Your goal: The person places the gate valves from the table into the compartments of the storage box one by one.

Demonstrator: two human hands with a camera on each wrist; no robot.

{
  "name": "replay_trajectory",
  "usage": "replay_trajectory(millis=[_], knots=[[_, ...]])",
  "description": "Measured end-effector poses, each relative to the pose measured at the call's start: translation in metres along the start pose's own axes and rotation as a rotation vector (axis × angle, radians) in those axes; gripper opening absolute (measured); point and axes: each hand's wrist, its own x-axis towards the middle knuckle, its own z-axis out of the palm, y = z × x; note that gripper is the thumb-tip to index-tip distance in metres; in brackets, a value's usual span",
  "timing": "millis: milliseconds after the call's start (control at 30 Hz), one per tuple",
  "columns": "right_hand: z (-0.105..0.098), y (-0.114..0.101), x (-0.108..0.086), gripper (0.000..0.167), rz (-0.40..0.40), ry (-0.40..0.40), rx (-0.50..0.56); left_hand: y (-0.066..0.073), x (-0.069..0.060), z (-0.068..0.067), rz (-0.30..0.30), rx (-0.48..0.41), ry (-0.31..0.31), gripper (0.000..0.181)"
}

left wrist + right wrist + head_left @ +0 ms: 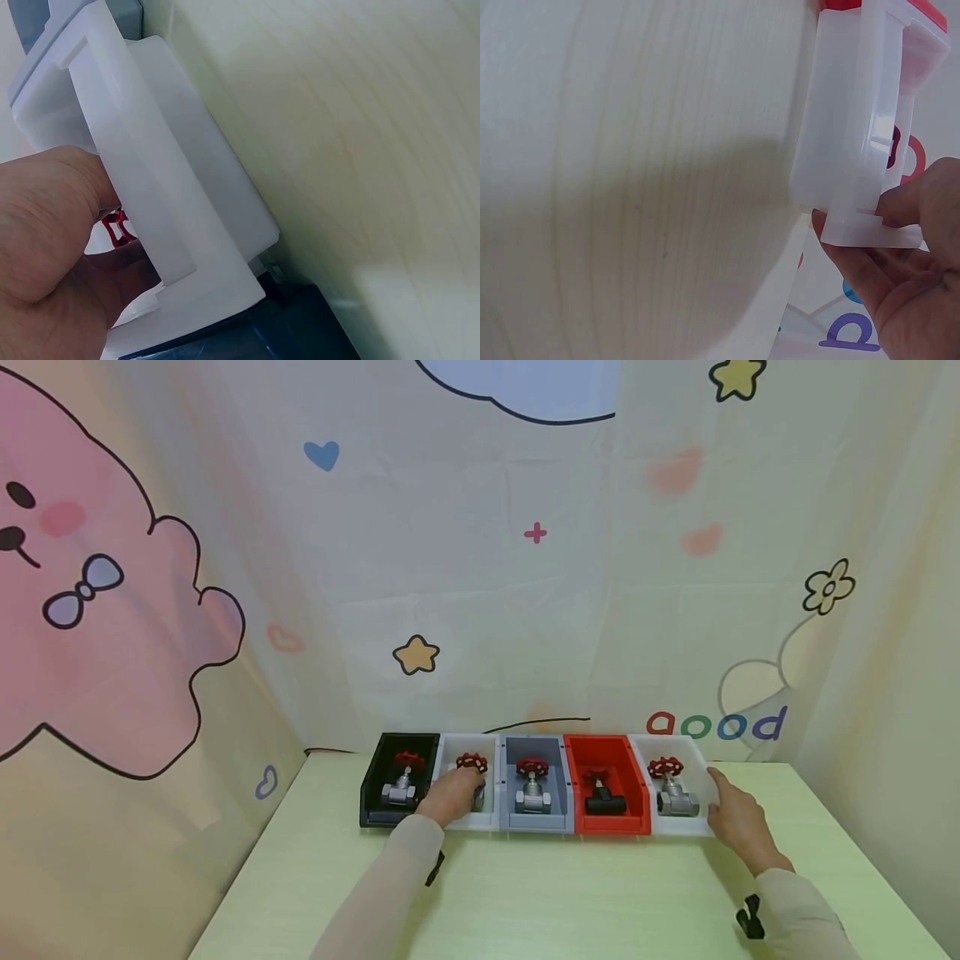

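Note:
My left hand (pixel 453 795) reaches into the left white bin (pixel 489 817), thumb and fingers curled around a valve with a red handwheel (pixel 472 762). In the left wrist view the handwheel (pixel 117 227) shows between thumb and fingers; the bin's front wall (pixel 139 157) hides the fingertips. My right hand (pixel 742 822) pinches the side wall of the white bin at the right end (pixel 686 747). In the right wrist view the thumb (pixel 904 204) is inside that wall and the fingers are outside. A silver valve (pixel 677 800) with a red handwheel lies in this bin.
Joined in the same row are a black bin (pixel 367 793) with a silver valve (pixel 400 792), a grey-blue bin (pixel 557 752) with a silver valve (pixel 532 799), and a red bin (pixel 611 752) with a black valve (pixel 604 802). A printed curtain (pixel 480 568) hangs behind the pale table (pixel 555 893).

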Motion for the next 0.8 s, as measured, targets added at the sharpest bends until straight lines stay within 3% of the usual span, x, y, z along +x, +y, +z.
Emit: replay_trajectory(millis=[367,800], knots=[[-0.002,-0.004,0.0,0.061,0.015,-0.019,0.009,0.002,-0.003,-0.005,-0.004,0.005,-0.007,0.026],[-0.003,-0.003,-0.001,0.062,0.024,-0.03,0.007,0.004,-0.002,-0.016,-0.032,0.042,-0.01,0.043]])
